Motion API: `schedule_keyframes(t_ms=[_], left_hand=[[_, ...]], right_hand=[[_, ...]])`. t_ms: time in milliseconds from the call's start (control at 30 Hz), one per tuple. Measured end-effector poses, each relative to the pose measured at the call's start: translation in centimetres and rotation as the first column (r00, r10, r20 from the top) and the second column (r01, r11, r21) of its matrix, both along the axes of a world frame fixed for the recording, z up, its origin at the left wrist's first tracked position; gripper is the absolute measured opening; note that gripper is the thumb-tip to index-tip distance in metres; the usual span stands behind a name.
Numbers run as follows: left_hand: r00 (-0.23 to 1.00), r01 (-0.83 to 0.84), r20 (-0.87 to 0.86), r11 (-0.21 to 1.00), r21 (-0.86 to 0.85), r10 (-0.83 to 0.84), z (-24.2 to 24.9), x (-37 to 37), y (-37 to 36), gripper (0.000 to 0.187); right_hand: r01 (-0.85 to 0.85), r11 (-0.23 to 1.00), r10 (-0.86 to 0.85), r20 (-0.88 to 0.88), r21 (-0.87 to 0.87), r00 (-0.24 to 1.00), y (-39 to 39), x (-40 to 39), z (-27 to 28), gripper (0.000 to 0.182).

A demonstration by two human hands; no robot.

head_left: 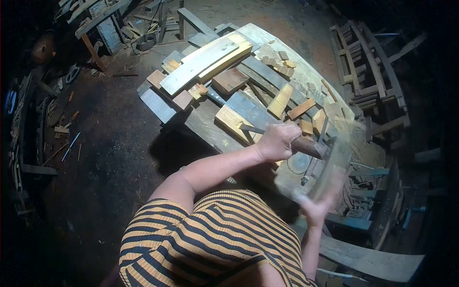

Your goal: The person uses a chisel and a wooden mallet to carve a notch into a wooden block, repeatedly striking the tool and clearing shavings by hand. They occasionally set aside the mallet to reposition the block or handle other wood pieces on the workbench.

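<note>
My left hand (279, 142) is wrapped round the handle of a chisel (252, 128), whose metal blade points left onto a pale wooden block (233, 123). The brown handle end (310, 146) sticks out to the right of the fist. My right hand (321, 203), blurred by motion, grips a long wooden mallet-like piece (330, 167) close to that handle end; whether the two touch is unclear. The block lies near the front edge of the workbench (205, 125).
Long boards (201, 64) lie stacked on the bench's far left part. Wooden blocks (280, 101) and offcuts are scattered behind my hands. A slatted wooden frame (366, 62) stands at the right. A curved board (370, 258) lies at the lower right.
</note>
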State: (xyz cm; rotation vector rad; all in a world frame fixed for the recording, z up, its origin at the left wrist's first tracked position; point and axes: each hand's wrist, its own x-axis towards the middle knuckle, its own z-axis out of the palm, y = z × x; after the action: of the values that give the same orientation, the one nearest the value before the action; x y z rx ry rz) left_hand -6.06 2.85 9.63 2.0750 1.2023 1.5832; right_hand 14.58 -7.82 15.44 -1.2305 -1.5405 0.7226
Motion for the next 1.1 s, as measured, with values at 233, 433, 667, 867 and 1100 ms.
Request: schedule_keyframes(t_ms=[233, 433, 667, 867, 1100], left_hand=[[1.0, 0.002, -0.012, 1.0, 0.001, -0.002, 0.1, -0.3, 0.2, 0.02], [1.0, 0.008, 0.01, 0.999, 0.036, -0.009, 0.4, -0.8, 0.6, 0.023], [0.999, 0.004, 0.032, 1.0, 0.001, -0.004, 0.1, -0.8, 0.4, 0.025], [0.99, 0.042, 0.132, 0.999, -0.015, -0.04, 0.5, -2.8, 0.2, 0.023], [0.591, 0.095, 0.806, 0.988, -0.122, 0.043, 2.9, -11.9, 0.3, 0.018]], right_hand=[[-0.028, 0.994, 0.085, -0.566, 0.108, 0.82, -0.4, 1.5, 2.8, 0.082], [-0.129, 0.984, 0.153, 0.216, -0.121, 0.964, 0.5, 0.0, 0.4, 0.113], [0.002, 0.999, 0.006, -0.161, 0.048, 0.987, 0.1, 0.7, -1.1, 0.097], [-0.161, 0.953, 0.09, -0.267, -0.257, 0.96, 0.9, -1.6, -1.0, 0.115], [-0.229, 0.845, 0.165, -0.171, -0.483, 0.971, 2.1, -2.7, -7.5, 0.11]])
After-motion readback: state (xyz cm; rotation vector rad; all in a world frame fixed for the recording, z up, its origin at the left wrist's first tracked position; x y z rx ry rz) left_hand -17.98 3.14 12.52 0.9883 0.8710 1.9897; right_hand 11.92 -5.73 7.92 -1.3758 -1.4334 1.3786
